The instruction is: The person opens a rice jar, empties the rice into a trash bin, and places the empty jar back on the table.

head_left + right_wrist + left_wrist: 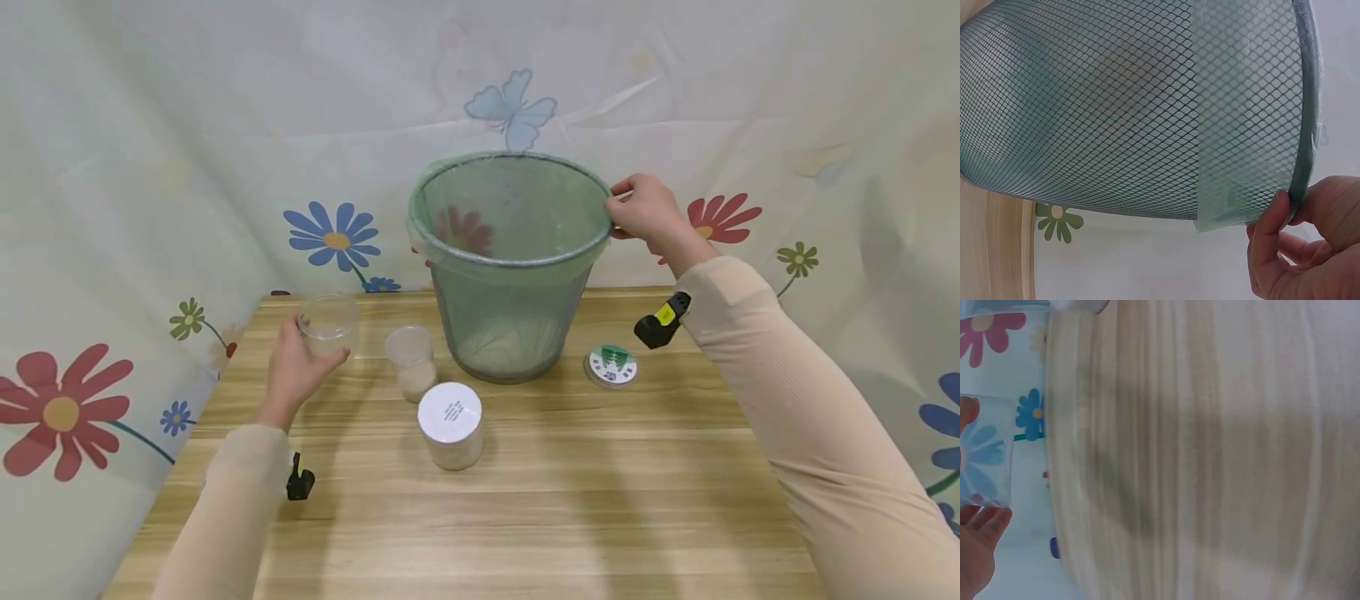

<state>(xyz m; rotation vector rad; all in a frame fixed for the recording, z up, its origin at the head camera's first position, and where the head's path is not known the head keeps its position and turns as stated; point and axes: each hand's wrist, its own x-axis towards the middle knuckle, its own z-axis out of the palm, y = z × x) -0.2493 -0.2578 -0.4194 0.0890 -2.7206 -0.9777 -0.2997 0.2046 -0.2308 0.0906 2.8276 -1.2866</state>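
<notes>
On the left, my left hand grips a clear plastic jar between thumb and fingers, its round rim facing up. In the left wrist view the same clear jar shows at the edge, with fingertips at both sides. My right hand pinches the right rim of a mesh wastebasket lined with a thin green bag. In the right wrist view, thumb and fingers close on the rim over the folded bag edge. The wastebasket stands upright at the table's back.
A small clear cup with pale contents stands left of the wastebasket. In front of it is a clear jar with a white top. A round disc with a green print lies to the right. Flowered cloth hangs behind the wooden table.
</notes>
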